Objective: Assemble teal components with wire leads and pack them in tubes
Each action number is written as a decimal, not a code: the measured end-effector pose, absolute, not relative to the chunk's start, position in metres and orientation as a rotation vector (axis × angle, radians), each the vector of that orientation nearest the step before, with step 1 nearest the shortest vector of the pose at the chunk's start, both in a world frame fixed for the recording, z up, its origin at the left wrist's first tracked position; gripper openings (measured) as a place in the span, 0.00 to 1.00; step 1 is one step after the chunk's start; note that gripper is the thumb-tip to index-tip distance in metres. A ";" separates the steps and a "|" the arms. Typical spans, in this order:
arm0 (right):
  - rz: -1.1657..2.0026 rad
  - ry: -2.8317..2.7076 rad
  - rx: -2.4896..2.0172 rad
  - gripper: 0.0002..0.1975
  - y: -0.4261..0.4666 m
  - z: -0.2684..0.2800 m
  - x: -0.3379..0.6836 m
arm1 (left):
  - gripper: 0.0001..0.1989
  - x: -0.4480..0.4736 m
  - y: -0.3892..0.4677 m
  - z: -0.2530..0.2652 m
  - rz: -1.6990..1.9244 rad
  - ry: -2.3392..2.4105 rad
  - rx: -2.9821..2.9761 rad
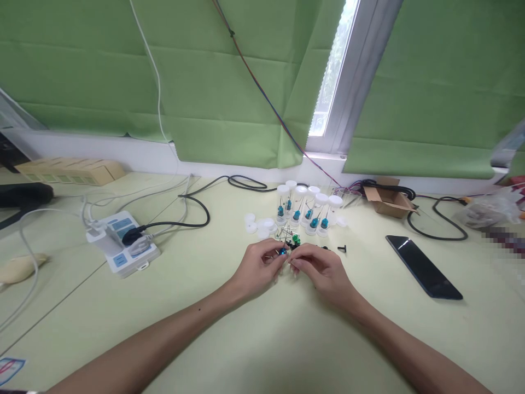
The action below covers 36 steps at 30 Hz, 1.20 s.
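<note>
My left hand (259,266) pinches a small blue piece with a thin rod (283,251) standing up from it. Close beside it, my right hand (324,269) has its fingertips pressed together; what lies between them is too small to make out. Just beyond the fingers are small green pieces (296,239), black bits and thin metal pins (280,234), partly hidden by the hands. Behind these stands a group of clear tubes with white caps (321,198), each with a teal piece and a thin rod inside. Loose white caps (267,225) lie left of the tubes.
A black phone (424,268) lies on the right of the table. At the left sits a white power strip (127,246) with plugs and cables. An open cardboard box (389,201), a black cable (445,238) and a plastic bag (486,210) are at the back right.
</note>
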State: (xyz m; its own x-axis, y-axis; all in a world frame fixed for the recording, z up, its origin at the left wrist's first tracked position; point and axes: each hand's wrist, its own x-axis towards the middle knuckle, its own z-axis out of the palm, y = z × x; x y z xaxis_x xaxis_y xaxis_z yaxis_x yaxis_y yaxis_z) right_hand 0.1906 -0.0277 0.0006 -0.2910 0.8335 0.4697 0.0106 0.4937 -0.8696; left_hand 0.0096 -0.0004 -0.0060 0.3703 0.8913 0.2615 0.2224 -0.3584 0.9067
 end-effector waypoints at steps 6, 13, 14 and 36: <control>0.973 -1.650 -0.751 0.06 -0.028 0.001 0.190 | 0.08 0.010 -0.002 -0.006 0.998 0.962 1.737; 0.959 -1.623 -0.745 0.06 -0.030 0.000 0.190 | 0.07 0.012 -0.004 -0.004 0.995 0.915 1.682; 0.957 -1.614 -0.739 0.06 -0.030 0.000 0.190 | 0.07 0.012 -0.005 -0.004 0.997 0.912 1.678; 0.826 -1.523 -0.777 0.02 -0.028 -0.001 0.189 | 0.11 0.014 -0.008 0.003 1.016 0.920 1.582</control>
State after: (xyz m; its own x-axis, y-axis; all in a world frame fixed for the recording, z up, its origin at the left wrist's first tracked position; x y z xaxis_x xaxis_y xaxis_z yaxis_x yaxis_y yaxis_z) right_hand 0.1894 -0.0279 -0.0009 -0.1006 0.8456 0.5242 0.0220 0.5286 -0.8486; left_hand 0.0142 -0.0079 0.0035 0.3573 0.9186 0.1687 0.0774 -0.2091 0.9748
